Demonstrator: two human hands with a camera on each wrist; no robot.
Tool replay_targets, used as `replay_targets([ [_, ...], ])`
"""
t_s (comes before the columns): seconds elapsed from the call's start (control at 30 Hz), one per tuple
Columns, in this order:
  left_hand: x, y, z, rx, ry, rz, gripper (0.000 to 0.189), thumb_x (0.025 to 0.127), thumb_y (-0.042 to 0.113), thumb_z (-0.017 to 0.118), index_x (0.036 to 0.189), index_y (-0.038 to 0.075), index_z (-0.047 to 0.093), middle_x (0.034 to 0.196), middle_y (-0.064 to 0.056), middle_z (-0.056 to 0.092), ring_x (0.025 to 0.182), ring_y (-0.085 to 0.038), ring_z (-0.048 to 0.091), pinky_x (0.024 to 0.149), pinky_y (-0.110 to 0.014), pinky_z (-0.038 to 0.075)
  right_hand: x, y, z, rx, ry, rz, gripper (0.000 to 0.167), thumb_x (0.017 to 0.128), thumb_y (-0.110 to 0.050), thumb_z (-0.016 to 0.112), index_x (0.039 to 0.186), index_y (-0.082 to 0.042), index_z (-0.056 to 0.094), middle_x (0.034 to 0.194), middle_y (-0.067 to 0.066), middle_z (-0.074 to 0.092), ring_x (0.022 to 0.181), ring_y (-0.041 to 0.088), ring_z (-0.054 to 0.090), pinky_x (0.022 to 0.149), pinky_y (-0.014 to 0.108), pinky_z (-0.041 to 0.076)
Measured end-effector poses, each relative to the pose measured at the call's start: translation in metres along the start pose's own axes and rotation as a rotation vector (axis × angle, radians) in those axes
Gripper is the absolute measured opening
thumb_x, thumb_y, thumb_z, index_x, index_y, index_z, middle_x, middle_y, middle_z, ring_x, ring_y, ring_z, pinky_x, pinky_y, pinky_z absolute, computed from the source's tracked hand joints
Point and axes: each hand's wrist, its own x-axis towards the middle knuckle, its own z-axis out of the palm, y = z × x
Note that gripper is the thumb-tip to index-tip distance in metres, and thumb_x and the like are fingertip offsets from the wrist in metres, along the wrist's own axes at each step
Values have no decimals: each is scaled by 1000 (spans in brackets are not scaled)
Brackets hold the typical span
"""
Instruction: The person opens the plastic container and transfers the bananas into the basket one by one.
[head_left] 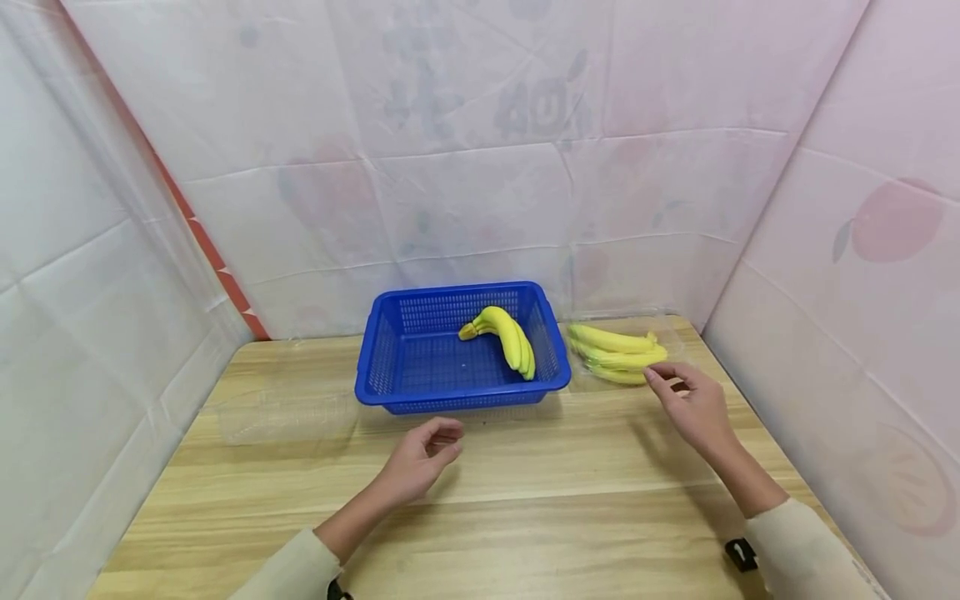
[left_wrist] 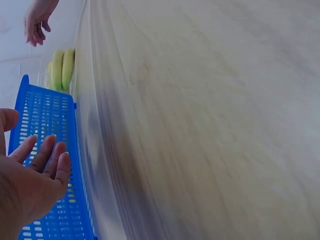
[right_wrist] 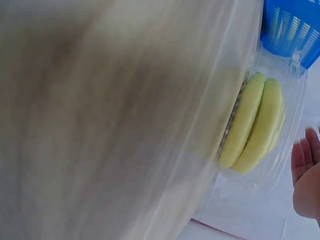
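Right of the blue basket (head_left: pixel 462 395), bananas (head_left: pixel 617 360) lie in a clear container (right_wrist: pixel 281 66) near our right hand (head_left: pixel 693 408), fingers loosely bent — we hold our left hand (head_left: pixel 416 463), fingers apart, before the basket.

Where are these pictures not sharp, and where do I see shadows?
Head view: mostly sharp, a soft shadow on the table near the right hand; left wrist view: hazy, wood grain smeared, a greyish shadow beside the basket; right wrist view: table blurred with broad dark patches, bananas clearer.
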Motion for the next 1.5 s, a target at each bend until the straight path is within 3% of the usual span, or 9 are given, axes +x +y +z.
replay_targets([
  [0.13,8,1,6,5,-10,-10,33,105,14,66,136,0,66,129,-18,72,117,-26,69,95,-22,56,11,5,-1,-10,64,27,35,103,-31,70,123,-3,77,123,20,75,99,2,59,80,12,46],
  [0.27,19,3,14,23,-33,6,35,107,15,64,138,0,65,131,-19,72,119,-28,68,97,-25,56,27,14,-4,-15,84,42,49,103,-32,71,138,1,66,142,29,63,127,40,57,106,48,48],
  [0.33,25,5,20,30,-51,13,36,108,16,62,140,0,64,134,-19,71,122,-30,68,100,-29,57,37,22,-7,-21,59,60,59,104,-36,68,148,3,58,153,34,54,143,53,46,116,66,39],
  [0.4,31,8,27,30,-72,16,38,109,18,60,143,0,63,137,-19,71,125,-31,67,104,-35,57,46,30,-9,-27,15,96,70,106,-41,63,157,4,47,163,36,42,152,59,35,123,75,27],
  [0.6,46,16,50,0,-140,-5,47,112,25,55,152,1,55,145,-20,67,134,-34,64,115,-51,52,65,51,-11,-40,-155,262,88,110,-61,43,171,-3,15,176,33,14,159,62,16,125,78,18],
  [0.77,57,21,71,5,-171,12,51,112,26,54,155,0,51,149,-21,64,139,-36,61,117,-52,51,67,64,-10,2,-197,353,91,108,-67,39,173,-10,8,177,31,8,157,64,18,120,81,24],
  [1.17,78,36,101,-5,-156,-7,53,112,27,52,156,-2,49,157,-20,59,147,-36,56,121,-50,48,68,73,-10,125,-273,368,89,109,-64,41,173,-17,3,174,36,17,150,63,36,115,71,42],
  [1.3,85,40,113,-13,-160,-16,54,113,29,50,158,-1,48,161,-18,55,150,-35,53,124,-49,45,70,73,-9,128,-291,377,84,110,-63,40,173,-19,5,173,39,15,152,64,32,117,74,38],
  [1.5,96,47,131,-56,-210,-63,61,115,34,44,165,1,35,171,-16,42,160,-32,40,132,-46,34,72,74,-8,136,-322,382,84,110,-63,40,173,-15,11,172,40,11,156,62,24,118,72,39],
])
